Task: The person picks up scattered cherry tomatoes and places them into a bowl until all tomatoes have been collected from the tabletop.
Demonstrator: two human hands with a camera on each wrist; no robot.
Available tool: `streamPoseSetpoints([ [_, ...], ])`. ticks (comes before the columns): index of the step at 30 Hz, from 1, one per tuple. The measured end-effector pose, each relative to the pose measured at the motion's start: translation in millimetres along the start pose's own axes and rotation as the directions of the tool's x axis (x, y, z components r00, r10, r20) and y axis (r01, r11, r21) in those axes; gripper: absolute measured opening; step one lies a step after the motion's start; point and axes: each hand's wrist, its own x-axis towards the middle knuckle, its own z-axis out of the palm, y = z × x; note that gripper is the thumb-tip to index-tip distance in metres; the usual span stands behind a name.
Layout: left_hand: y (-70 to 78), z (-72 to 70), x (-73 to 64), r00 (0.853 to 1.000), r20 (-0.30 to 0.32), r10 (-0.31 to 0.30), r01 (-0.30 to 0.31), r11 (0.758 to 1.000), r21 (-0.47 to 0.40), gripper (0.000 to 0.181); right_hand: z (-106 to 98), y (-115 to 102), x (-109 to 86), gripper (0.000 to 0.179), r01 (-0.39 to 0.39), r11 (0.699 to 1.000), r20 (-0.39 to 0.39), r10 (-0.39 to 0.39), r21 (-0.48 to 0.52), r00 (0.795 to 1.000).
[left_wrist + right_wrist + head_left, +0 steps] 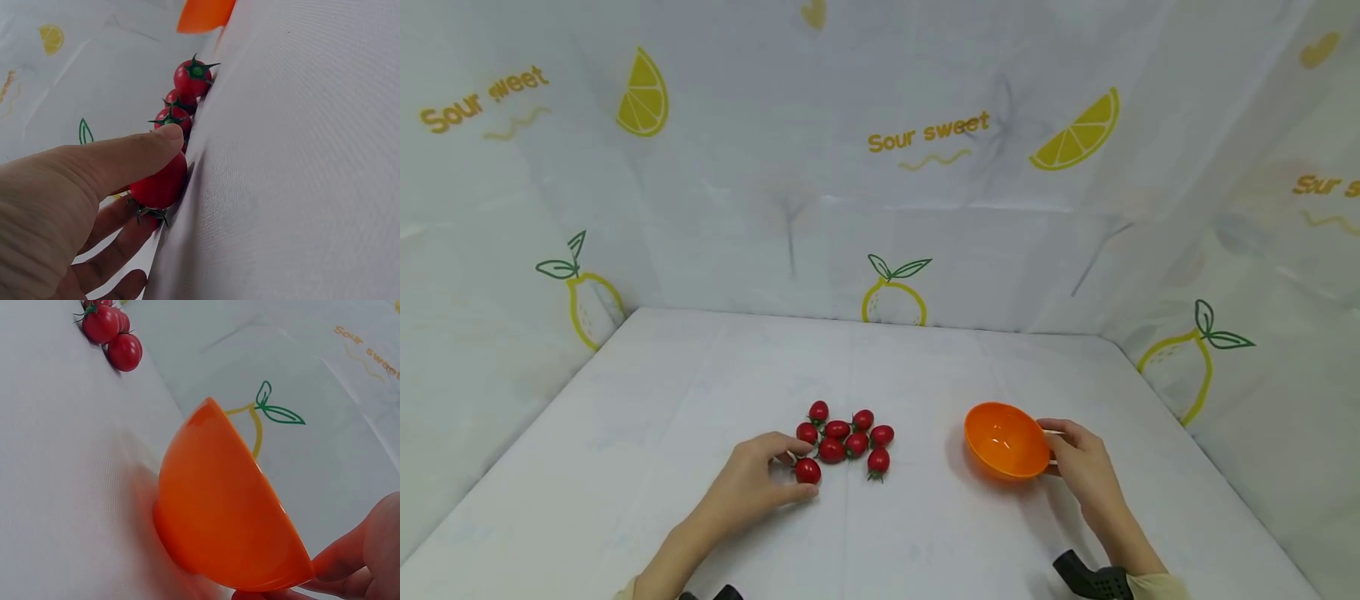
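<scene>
At the bottom edge of the head view, pale sleeves [1157, 586] end at the wrists, and a black wrist device [1105, 581] sits by the right one. Just above, at lower right, the right hand [1082, 467] grips the bowl [1003, 442] by its right side, fingertips at the rim and against the outer wall. The bowl is plain orange, round and glossy, its mouth facing up; the inside shows shiny orange with a few small bright spots of light.

At lower centre-left, the left hand [752, 479] has its thumb and fingers parted on either side of one tomato [807, 471] — the nearest of the lot. Whether they press on it I cannot tell. This tomato is round, smooth and deep red, with a green stalk end turned towards the palm in the left wrist view.

Just beyond, near the middle of the frame, eight more tomatoes [831, 450] lie in a loose cluster left of the bowl, some touching; most are red with green leafy tops, a few longer than round. All lie on the white table [625, 492]. Farthest, across the upper frame, a pale sheet [737, 167] carries yellow lemon drawings and the words "Sour sweet".
</scene>
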Motion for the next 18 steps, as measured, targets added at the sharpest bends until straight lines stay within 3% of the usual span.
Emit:
streamPoseSetpoints([
  [5, 1.9, 3.0, -0.8, 1.0, 0.0, -0.018, 0.018, 0.999, 0.029, 0.039, 1.3, 27.5, 19.6, 0.042, 0.024, 1.0, -0.013, -0.024, -0.02, 1.0],
  [13, 2.9, 6.7, -1.2, 0.996, -0.084, -0.002, 0.022, 0.972, 0.234, 0.033, 3.3, 44.6, 30.1, 0.041, 0.033, 0.999, -0.021, -0.034, -0.041, 0.999],
  [18, 5.1, 2.3, -0.8, 0.99, -0.133, 0.044, -0.014, 0.977, 0.213, 0.031, 5.8, 55.2, 38.5, 0.041, 0.052, 0.998, -0.03, -0.054, -0.04, 0.998],
])
